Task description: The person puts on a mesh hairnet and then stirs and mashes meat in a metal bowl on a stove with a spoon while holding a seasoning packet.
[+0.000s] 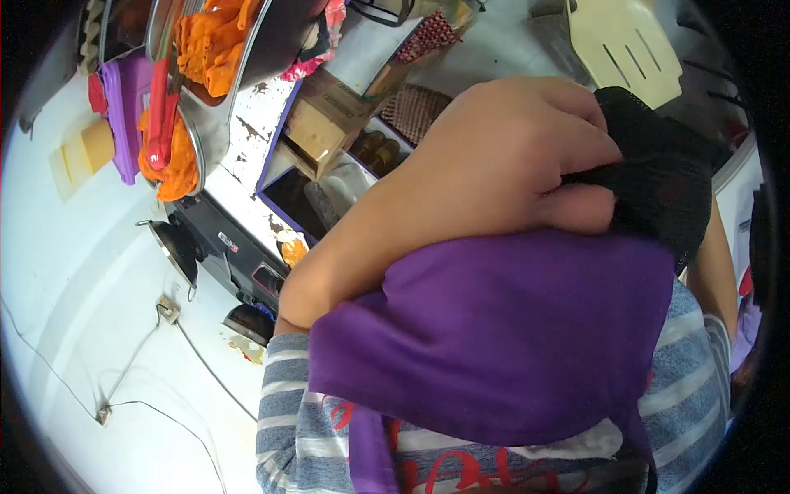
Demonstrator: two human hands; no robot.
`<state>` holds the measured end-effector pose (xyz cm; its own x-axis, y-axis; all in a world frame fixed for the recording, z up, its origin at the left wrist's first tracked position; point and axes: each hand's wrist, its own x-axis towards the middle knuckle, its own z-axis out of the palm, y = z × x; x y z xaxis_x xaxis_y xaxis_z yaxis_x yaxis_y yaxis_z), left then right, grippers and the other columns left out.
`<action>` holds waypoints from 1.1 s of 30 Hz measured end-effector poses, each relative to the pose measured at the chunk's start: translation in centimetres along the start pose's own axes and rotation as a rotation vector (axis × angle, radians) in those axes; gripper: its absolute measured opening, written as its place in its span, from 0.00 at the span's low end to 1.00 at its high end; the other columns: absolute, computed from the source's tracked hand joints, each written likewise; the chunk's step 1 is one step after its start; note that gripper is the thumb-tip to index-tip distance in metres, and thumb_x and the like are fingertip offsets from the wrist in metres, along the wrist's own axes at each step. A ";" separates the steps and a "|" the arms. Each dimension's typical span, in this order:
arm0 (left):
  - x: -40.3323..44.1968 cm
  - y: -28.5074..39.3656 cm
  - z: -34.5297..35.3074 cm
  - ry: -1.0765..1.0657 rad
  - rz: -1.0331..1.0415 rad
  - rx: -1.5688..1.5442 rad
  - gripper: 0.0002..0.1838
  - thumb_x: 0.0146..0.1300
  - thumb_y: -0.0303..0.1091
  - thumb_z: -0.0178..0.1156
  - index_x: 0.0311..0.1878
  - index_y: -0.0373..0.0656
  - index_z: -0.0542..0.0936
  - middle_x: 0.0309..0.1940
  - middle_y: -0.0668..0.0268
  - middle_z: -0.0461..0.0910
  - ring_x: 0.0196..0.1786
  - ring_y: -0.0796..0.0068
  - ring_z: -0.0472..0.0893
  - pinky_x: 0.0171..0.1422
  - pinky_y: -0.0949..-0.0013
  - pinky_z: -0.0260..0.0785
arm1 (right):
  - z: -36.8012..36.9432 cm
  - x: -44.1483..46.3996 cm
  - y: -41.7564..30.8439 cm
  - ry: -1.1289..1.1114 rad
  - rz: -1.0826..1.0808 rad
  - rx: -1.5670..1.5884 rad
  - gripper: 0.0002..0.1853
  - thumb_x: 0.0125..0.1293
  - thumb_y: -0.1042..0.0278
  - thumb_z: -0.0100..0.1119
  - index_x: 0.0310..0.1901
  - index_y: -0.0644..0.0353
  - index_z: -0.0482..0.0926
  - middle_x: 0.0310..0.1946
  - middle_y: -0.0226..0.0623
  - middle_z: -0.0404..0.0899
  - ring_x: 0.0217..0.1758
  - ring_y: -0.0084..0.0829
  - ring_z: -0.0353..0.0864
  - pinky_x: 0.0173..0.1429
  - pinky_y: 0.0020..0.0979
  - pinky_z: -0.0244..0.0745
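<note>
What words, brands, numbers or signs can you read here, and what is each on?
None can be read with certainty.
Striped shirt: red lettering, partly covered, unreadable.
Dark appliance: a label, too small to read.
Cardboard box: any print is too blurred.

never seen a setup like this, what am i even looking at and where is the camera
There is no machine here: a person works bare-handed. The single picture comes from a camera on their head, looking forward and down, so their own striped shirt and a purple cloth over it fill the bottom. The left hand grips a black mesh cloth. The right hand is hidden behind it; only the forearm shows. Beyond are a cream slotted spatula, a cardboard box and orange pieces.
</note>
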<state>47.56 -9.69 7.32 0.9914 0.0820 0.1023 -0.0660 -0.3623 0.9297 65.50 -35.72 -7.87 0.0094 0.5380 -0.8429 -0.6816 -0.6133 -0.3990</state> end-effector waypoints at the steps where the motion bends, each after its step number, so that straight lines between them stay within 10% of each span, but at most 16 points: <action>1: -0.1 -0.2 0.0 -0.001 0.003 -0.008 0.12 0.38 0.37 0.63 0.27 0.41 0.78 0.27 0.62 0.75 0.32 0.60 0.76 0.33 0.62 0.68 | 0.1 -0.1 -0.1 0.002 -0.002 0.002 0.22 0.62 0.66 0.50 0.56 0.67 0.66 0.50 0.40 0.72 0.48 0.28 0.72 0.53 0.27 0.68; 33: -3.0 2.3 0.9 -0.170 -0.111 -0.093 0.14 0.38 0.23 0.60 0.34 0.34 0.79 0.29 0.62 0.74 0.35 0.72 0.75 0.41 0.74 0.65 | 3.8 -4.6 0.9 0.072 -0.169 0.065 0.20 0.60 0.72 0.51 0.53 0.70 0.68 0.49 0.40 0.73 0.48 0.28 0.72 0.54 0.26 0.67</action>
<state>44.56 -11.57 8.85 0.9974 -0.0438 -0.0567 0.0427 -0.2720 0.9613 62.10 -36.51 -2.99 0.1791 0.5858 -0.7904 -0.7115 -0.4777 -0.5153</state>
